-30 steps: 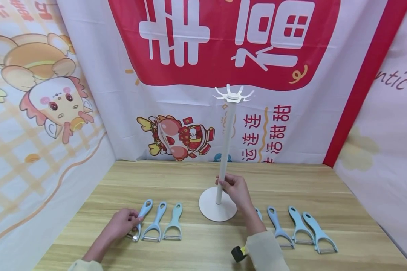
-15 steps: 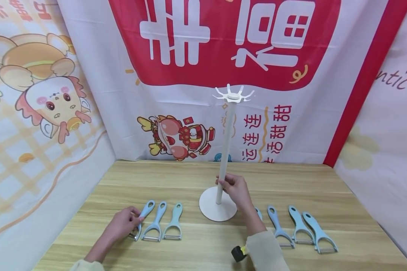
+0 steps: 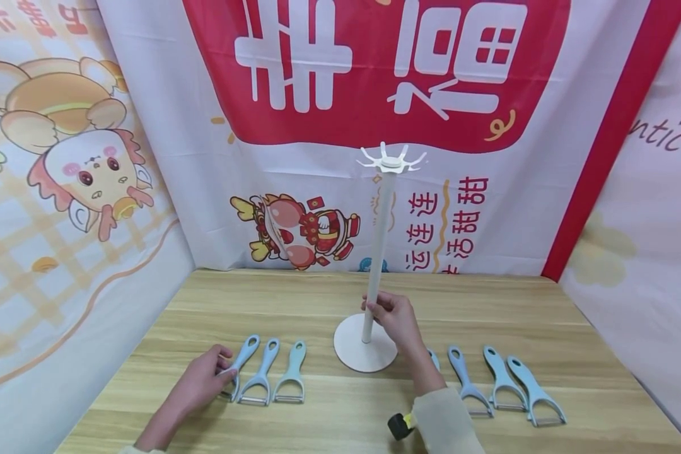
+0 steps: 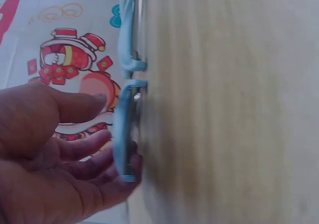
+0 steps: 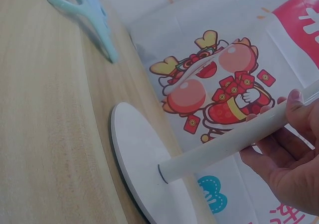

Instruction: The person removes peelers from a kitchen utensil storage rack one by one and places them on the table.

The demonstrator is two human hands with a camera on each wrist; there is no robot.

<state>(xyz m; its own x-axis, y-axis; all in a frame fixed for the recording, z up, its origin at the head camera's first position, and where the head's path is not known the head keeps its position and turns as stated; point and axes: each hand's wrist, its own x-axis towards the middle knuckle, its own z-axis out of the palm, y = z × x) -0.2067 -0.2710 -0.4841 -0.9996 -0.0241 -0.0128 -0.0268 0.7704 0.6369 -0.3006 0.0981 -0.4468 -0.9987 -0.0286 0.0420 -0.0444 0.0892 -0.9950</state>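
A white stand (image 3: 379, 227) with a round base and a crown of hooks on top stands upright on the table. My right hand (image 3: 396, 318) grips its pole low down, thumb and fingers around it; the right wrist view shows the same pole (image 5: 224, 147). At the left lies a blue peeler (image 3: 246, 352), and my left hand (image 3: 204, 378) is beside it, covering part of its head. In the left wrist view the thumb is apart from the peeler (image 4: 121, 139), while fingertips reach behind its blade end. Whether they touch it, I cannot tell.
Two more peelers, one blue (image 3: 268, 356) and one green (image 3: 296, 359), lie right of the left hand. Several peelers (image 3: 496, 369) lie at the right, one partly hidden by the right arm. A black-and-yellow object (image 3: 398, 426) is by the right sleeve. Printed cloth (image 3: 295, 161) surrounds the table.
The left hand's fingers have loosened from around the leftmost peeler, and the hand has shifted very slightly. That peeler has swung a little rightward. The right hand and stand have stayed put.
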